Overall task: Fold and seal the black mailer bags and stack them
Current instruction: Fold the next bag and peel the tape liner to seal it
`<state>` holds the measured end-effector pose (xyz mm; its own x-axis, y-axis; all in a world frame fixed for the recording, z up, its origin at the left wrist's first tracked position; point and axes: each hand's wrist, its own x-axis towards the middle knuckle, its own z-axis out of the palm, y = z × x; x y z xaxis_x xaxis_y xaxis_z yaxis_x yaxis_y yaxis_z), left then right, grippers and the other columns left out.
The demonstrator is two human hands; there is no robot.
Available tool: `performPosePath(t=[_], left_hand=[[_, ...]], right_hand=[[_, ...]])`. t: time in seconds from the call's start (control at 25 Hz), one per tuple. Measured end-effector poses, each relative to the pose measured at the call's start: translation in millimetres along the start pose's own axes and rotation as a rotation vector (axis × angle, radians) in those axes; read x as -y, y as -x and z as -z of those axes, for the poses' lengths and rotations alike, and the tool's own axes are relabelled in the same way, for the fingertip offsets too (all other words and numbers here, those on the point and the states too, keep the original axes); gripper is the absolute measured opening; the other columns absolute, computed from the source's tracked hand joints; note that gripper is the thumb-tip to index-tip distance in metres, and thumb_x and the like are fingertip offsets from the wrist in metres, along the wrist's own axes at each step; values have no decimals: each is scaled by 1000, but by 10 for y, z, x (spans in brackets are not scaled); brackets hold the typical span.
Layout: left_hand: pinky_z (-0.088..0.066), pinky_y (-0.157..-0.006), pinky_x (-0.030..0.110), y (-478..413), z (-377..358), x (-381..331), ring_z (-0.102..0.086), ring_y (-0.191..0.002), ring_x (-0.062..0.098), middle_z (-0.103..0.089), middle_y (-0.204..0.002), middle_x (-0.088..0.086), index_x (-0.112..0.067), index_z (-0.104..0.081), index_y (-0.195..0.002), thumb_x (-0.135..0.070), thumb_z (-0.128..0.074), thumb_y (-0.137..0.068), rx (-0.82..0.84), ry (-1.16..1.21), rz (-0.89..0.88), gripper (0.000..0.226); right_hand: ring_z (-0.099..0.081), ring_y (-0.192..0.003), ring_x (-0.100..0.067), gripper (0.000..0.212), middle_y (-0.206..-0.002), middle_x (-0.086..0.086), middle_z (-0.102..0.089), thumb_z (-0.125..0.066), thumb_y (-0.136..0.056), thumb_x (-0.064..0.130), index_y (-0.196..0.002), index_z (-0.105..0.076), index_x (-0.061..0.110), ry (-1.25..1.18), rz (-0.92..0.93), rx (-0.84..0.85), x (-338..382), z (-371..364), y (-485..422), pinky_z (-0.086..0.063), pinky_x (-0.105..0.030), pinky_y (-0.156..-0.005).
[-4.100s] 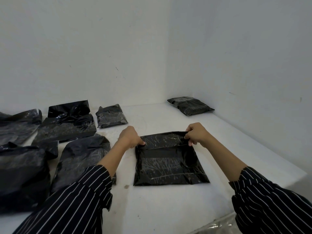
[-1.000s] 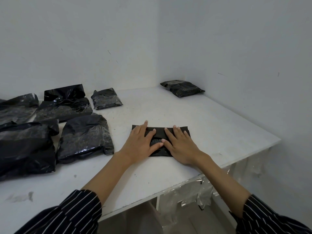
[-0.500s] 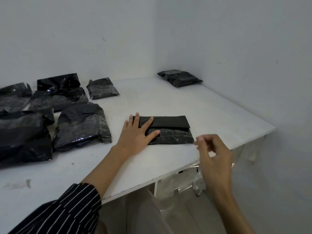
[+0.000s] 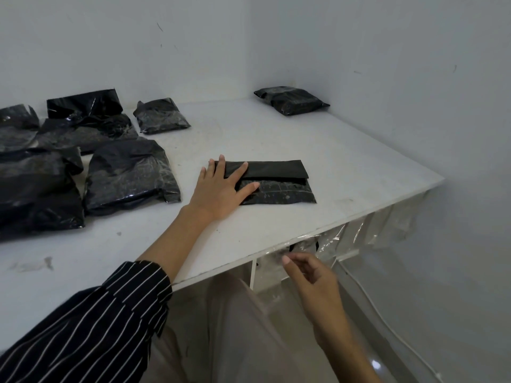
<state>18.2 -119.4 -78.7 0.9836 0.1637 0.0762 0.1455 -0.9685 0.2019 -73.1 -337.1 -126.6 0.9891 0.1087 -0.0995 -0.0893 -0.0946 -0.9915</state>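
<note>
Probably light, slick, springy film: folded bag (image 4: 279, 186) mid-frame on the counter (image 4: 345, 156), left hand (image 4: 221, 190) flat, pinning its left end; grip across the flap seam; right hand (image 4: 311, 275) lower centre, half-curled, can't tell if holding anything.

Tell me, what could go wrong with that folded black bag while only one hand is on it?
The left hand presses only the left end of the folded mailer, so the flap's free right end may spring up while it is unsealed. The right hand is down below the edge of the table, by the hanging clear film. If the person looks down there, the bag might slide or unfold unnoticed.
</note>
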Motion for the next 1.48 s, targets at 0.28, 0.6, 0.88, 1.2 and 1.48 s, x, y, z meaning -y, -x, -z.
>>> performPosePath(t=[0.28, 0.6, 0.88, 1.2, 1.48], left_hand=[[-1, -118, 45, -8, -3, 2, 2, -145, 33, 1, -158, 14, -38, -10, -149, -66, -21, -90, 0, -8, -6, 65], [-1, -117, 45, -2, 13, 0, 1, -145, 34, 0, -158, 14, -37, -12, -149, -65, -22, -91, 3, 6, -16, 65], [2, -117, 46, -10, 19, 1, -2, -145, 33, -7, -158, 13, -34, -20, -148, -64, -24, -92, -26, 4, -7, 64], [-42, -83, 34, 157, 98, -68, -48, -104, 24, -50, -113, 9, -7, -61, -116, -30, -53, -92, -325, 156, -269, 34], [-26, -80, 24, 215, 405, -180, -50, -106, 22, -56, -106, 1, -12, -59, -110, -37, -23, -102, -132, 489, -82, 44]], right_hand=[[-54, -52, -14, 11, -67, -8, -63, -66, -86, 12, -78, -64, 4, -98, -60, 46, 55, 96, 115, -45, -22, -49], [-45, -34, -10, 16, -68, -6, -59, -68, -85, 12, -72, -62, 5, 107, 11, -41, 235, 167, 237, -33, -17, -35], [-52, -57, 1, 23, -62, 11, -57, -66, -86, 14, -64, -61, 23, 519, 197, -127, 562, 197, 308, -37, -7, -51], [-45, -43, -2, 16, -55, 9, -54, -64, -88, 17, -71, -62, 17, 538, 364, -57, 1037, 181, 542, -30, -11, -43], [-43, -37, -10, 9, -74, 1, -58, -62, -90, 12, -80, -63, 13, 550, 507, 198, 1607, 350, -140, -30, -14, -39]])
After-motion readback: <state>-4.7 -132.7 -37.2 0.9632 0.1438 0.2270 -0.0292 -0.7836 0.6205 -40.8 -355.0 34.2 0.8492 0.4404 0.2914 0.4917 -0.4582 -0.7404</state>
